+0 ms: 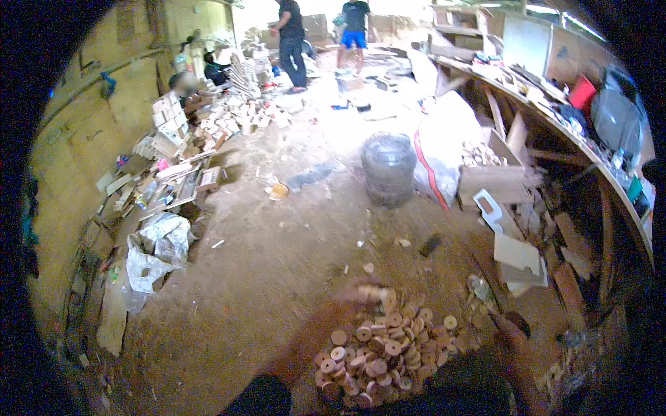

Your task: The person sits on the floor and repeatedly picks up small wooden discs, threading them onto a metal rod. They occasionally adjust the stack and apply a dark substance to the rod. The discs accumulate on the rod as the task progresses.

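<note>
**Ana:** On the dirt floor [277, 277], right in front of the person, is a big heap of little wooden rings [381, 353]. Why are they all in one pile?

**Ben:** I think so both hands can get at them without moving. The left hand [361, 292] is at the top edge of the heap. It is blurry, so I cannot tell if its grip is closed on a ring or loose.

**Ana:** And the right hand [510, 326]?

**Ben:** It is off to the right of the heap, near some wood scraps [517, 253]. It is dark there, so I cannot tell about its grip either.

**Ana:** What do the rings look like?

**Ben:** Small, round and flat, with a hole in the middle. They are light brown and lie every which way.

**Ana:** What else?

**Ben:** A clear round jug [388, 170] and a white sack [444, 149] stand farther back.
</note>
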The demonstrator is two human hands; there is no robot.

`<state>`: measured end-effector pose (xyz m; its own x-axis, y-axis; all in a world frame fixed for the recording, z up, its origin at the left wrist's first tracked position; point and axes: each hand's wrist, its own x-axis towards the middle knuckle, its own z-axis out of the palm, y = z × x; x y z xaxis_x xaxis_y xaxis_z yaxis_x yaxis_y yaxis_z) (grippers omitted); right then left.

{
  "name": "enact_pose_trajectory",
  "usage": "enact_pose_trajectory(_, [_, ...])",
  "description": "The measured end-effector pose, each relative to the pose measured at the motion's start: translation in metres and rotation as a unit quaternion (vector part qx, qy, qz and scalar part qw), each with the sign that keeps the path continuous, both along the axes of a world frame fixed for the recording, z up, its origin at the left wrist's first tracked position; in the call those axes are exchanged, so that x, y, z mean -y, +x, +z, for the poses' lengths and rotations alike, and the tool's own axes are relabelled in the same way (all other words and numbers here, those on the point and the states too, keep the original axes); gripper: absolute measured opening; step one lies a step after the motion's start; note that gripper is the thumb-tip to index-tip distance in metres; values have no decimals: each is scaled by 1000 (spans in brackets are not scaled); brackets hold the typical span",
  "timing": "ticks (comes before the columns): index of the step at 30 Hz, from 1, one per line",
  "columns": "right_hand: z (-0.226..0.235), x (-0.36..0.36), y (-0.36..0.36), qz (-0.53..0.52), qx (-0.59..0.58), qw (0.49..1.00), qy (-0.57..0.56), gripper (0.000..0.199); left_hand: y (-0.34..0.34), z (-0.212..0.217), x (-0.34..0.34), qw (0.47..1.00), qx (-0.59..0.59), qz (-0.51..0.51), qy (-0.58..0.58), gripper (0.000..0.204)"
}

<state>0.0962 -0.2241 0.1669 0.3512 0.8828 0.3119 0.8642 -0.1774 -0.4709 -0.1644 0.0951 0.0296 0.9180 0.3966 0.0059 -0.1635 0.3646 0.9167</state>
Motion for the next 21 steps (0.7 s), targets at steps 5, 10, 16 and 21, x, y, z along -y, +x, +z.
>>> enact_pose_trajectory(5, [-21,-5,-9,85,-61,994,-36,55,19,52,-16,998,16,-43,-48,48])
enact_pose_trajectory(10, [-19,-1,-18,114,-28,986,-119,64,34,72,8,999,24,-48,-2,57])
enact_pose_trajectory(16, [-20,0,-16,126,-78,983,-111,67,42,88,29,997,-23,-73,-15,56])
enact_pose_trajectory(21, [-32,3,-10,112,-49,982,-142,62,51,102,40,982,-84,-114,123,50])
